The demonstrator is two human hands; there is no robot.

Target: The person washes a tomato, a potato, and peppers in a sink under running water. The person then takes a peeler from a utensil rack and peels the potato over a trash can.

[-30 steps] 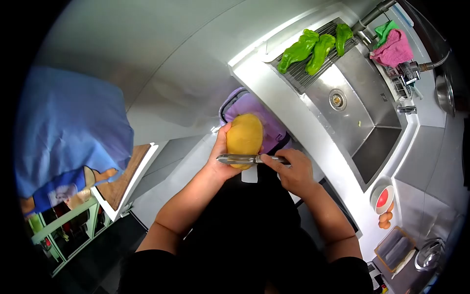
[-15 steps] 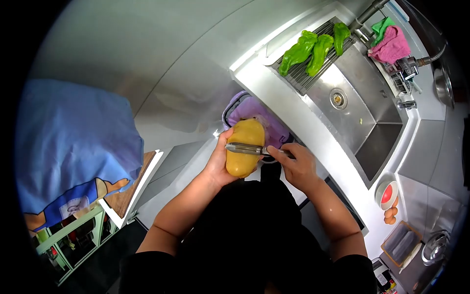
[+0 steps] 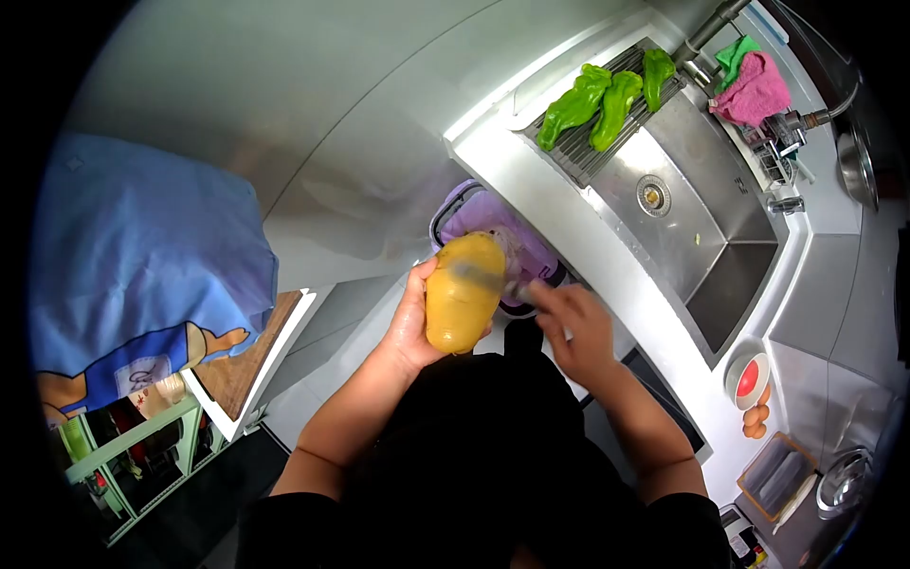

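Note:
A large yellow potato-like vegetable (image 3: 461, 308) is held upright in my left hand (image 3: 411, 322), whose fingers wrap round its left side and underneath. My right hand (image 3: 576, 332) grips the handle of a metal peeler (image 3: 482, 277). The peeler's head is blurred by motion and lies over the upper part of the vegetable. Behind and below the vegetable is a purple-lined bin (image 3: 521, 248).
At the right is a steel sink (image 3: 697, 242), with green peppers (image 3: 575, 107) on its rack. A pink cloth (image 3: 754, 92) hangs by the tap. A white bowl (image 3: 745, 381) and brown eggs (image 3: 755, 420) rest on the counter. A blue cover (image 3: 152, 247) is at the left.
The peeler has moved from the vegetable's lower part to its upper part. The vegetable has shifted slightly left with my left hand and tilted a little.

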